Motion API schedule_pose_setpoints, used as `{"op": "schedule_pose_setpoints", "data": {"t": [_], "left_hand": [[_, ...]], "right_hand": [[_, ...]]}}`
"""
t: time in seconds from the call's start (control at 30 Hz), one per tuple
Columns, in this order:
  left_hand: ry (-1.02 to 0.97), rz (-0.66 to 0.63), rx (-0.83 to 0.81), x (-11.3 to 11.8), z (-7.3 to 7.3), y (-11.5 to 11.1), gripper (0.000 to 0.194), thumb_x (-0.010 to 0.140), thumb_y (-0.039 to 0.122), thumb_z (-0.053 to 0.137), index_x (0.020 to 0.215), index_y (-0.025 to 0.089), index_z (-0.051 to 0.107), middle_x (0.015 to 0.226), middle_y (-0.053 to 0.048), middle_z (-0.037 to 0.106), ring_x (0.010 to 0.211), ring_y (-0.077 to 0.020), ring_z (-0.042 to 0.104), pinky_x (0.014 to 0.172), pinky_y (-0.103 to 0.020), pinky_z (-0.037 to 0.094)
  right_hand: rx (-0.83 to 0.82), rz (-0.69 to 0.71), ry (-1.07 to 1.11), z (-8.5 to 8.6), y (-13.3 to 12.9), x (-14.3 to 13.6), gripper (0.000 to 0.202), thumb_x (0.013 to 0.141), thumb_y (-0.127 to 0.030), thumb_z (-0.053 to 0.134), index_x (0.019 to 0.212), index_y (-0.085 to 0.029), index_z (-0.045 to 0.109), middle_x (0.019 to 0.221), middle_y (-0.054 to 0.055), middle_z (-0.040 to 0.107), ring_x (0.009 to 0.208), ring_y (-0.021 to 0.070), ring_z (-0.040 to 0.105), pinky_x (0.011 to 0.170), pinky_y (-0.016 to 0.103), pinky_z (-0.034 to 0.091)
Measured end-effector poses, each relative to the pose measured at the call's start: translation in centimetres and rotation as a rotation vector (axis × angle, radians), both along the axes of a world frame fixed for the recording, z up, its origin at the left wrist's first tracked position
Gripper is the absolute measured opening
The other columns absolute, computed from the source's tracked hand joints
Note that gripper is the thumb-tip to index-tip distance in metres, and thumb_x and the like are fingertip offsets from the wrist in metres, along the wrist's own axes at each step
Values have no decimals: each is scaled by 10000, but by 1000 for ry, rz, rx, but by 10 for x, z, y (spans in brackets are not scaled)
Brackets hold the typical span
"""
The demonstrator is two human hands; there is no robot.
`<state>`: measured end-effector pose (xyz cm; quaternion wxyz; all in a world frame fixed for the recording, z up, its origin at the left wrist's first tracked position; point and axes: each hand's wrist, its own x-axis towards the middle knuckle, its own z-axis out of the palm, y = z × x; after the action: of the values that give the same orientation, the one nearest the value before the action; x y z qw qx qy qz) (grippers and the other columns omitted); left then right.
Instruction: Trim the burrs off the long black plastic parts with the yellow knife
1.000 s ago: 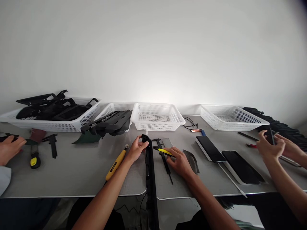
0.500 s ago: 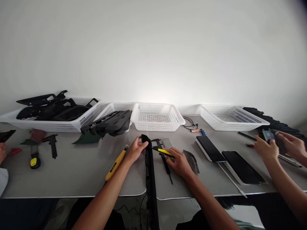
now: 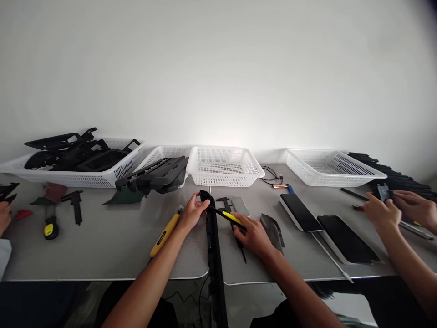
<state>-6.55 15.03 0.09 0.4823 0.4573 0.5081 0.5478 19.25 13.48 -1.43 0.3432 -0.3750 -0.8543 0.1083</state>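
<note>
My left hand (image 3: pixel 192 213) is closed on the upper end of a long black plastic trim strip (image 3: pixel 213 246), which runs down past the table edge toward me. My right hand (image 3: pixel 254 234) grips a slim yellow-and-black utility knife (image 3: pixel 232 218). Its dark tip reaches the strip near my left thumb; whether it touches cannot be made out. Under and beside the knife lies a black caliper (image 3: pixel 239 241), partly hidden by my right hand. A grey cloth scrap (image 3: pixel 272 230) is just right of that hand. Left of my left forearm rests a yellow-handled tool (image 3: pixel 166 233).
White baskets stand along the wall: a middle one (image 3: pixel 223 181), a right one (image 3: pixel 336 178), and a left one (image 3: pixel 82 181) heaped with black parts. Two phone-like slabs (image 3: pixel 300 212) lie to the right. A co-worker's hands (image 3: pixel 382 210) hold a small part there; another person's hand (image 3: pixel 4 217) shows far left.
The knife and my right hand have shifted slightly, and the knife's handle now slopes more steeply down to the right. My left hand still holds the strip, which has moved a little left.
</note>
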Motion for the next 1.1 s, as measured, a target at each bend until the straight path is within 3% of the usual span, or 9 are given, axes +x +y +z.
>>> {"op": "schedule_pose_setpoints", "data": {"t": [0.2,0.37,0.53,1.1], "left_hand": [[-6,-3,-6,0,3,-2,632,797,573,795,1240,207,530,733,17,721,611,-175,659,595,-273,482],[-10,-4,-3,1,4,-2,646,790,590,799,1231,213,513,725,21,715,587,-167,653,559,-262,484],[-18,-1,-11,1,4,-2,660,781,599,804,1233,224,502,734,19,714,575,-166,649,529,-252,476],[-44,20,-13,0,1,0,586,793,569,814,1153,260,469,785,-9,759,584,-193,677,531,-277,514]], "right_hand": [[82,84,-90,1,-3,-4,573,981,-178,543,1547,-259,523,1121,61,794,878,198,764,792,292,592],[110,98,-111,-1,-4,-4,562,1024,-203,503,1584,-243,489,946,49,768,761,170,724,708,257,560],[116,105,-113,-2,-4,-4,572,1033,-212,490,1603,-240,458,912,44,755,728,168,709,689,263,556],[63,73,-54,-2,-4,-5,556,1014,-195,501,1570,-222,507,934,51,769,753,180,728,717,276,576]]}}
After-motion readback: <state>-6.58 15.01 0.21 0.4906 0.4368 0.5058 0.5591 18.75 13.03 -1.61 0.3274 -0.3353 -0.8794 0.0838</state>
